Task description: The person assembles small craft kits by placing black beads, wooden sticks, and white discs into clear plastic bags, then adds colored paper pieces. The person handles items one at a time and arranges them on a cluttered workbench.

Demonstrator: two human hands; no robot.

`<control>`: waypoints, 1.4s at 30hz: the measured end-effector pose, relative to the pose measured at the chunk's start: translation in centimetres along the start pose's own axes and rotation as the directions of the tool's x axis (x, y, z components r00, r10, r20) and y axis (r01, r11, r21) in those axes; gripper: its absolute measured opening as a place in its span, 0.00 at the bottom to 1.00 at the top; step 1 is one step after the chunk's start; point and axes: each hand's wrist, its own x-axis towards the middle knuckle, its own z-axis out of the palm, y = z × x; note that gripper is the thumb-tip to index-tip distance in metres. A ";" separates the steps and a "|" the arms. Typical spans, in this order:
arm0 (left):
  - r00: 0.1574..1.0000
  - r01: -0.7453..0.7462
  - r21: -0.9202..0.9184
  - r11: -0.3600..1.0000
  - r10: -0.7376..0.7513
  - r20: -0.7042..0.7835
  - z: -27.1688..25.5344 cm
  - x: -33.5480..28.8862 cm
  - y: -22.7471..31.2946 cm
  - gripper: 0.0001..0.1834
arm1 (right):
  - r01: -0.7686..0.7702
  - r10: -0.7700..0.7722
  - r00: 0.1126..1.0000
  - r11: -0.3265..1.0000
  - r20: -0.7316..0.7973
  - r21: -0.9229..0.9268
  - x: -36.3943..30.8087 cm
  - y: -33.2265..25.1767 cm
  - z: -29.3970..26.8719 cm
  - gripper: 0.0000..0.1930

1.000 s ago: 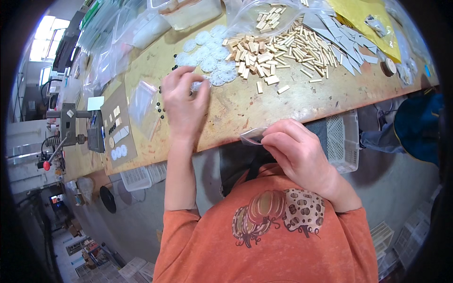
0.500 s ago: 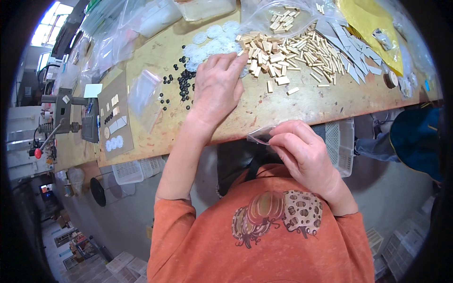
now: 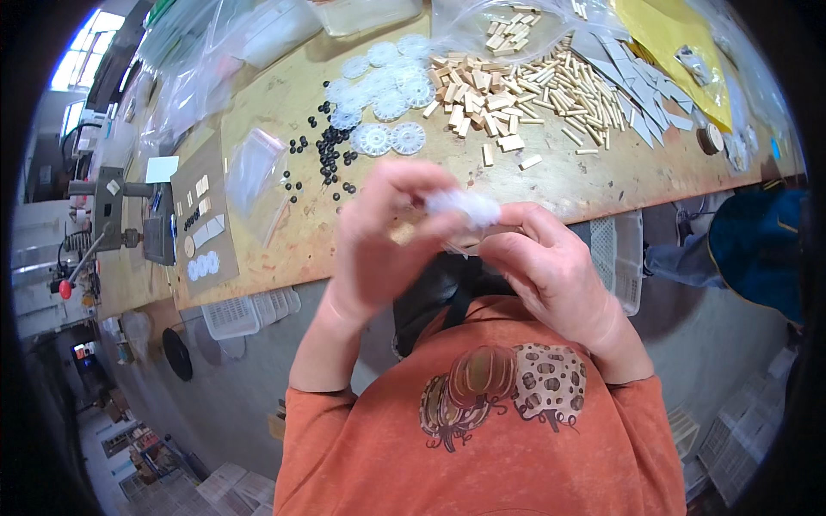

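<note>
My left hand [image 3: 366,236], blurred by motion, is over the table's front edge with its fingers closed on white plastic wheels [image 3: 465,206]; how many is too smeared to tell. Close beside it, my right hand [image 3: 551,271] pinches a small clear plastic bag [image 3: 462,248], mostly hidden by fingers. The wheels are at the bag's upper side, and I cannot tell whether they are inside it. Beyond my hands lies a pile of similar toothed white wheels [image 3: 391,99]. Small black rings [image 3: 331,155] are scattered to its left.
Wooden blocks [image 3: 469,95], thin wooden sticks [image 3: 564,90] and grey pointed strips [image 3: 641,90] are heaped at the back right. A wooden spool [image 3: 711,139] is near the right edge. At left are clear bags [image 3: 255,168], a sample board [image 3: 219,249] and a metal press [image 3: 112,206].
My left hand has come back from the wheel pile toward my right hand, carrying white wheels. My right hand stays nearly in place with the bag. Two wheels at the pile's front are now uncovered.
</note>
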 end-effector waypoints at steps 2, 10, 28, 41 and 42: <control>0.985 -0.125 0.155 0.980 0.103 0.141 -0.2 -0.5 0.2 0.15 | -0.006 0.006 1.000 0.999 -0.003 0.035 0.3 -0.2 0.2 0.07; 0.922 -0.376 0.495 0.784 0.263 0.285 -2.5 2.1 -1.7 0.13 | -0.062 0.059 0.995 0.998 0.077 0.032 -0.5 0.0 0.5 0.06; 0.967 -0.253 0.215 0.943 0.241 0.079 1.2 0.0 0.0 0.07 | -0.065 0.063 0.997 0.996 0.034 0.063 -0.9 0.4 -0.5 0.07; 0.991 -0.134 0.740 0.659 0.088 0.101 6.1 3.4 -4.5 0.13 | -0.163 0.163 0.986 0.987 -0.014 0.012 -4.2 1.7 -2.5 0.07; 0.992 -0.127 0.755 0.643 0.079 0.099 6.4 3.5 -4.8 0.13 | -0.169 0.169 0.985 0.986 -0.028 0.003 -4.5 2.0 -2.7 0.07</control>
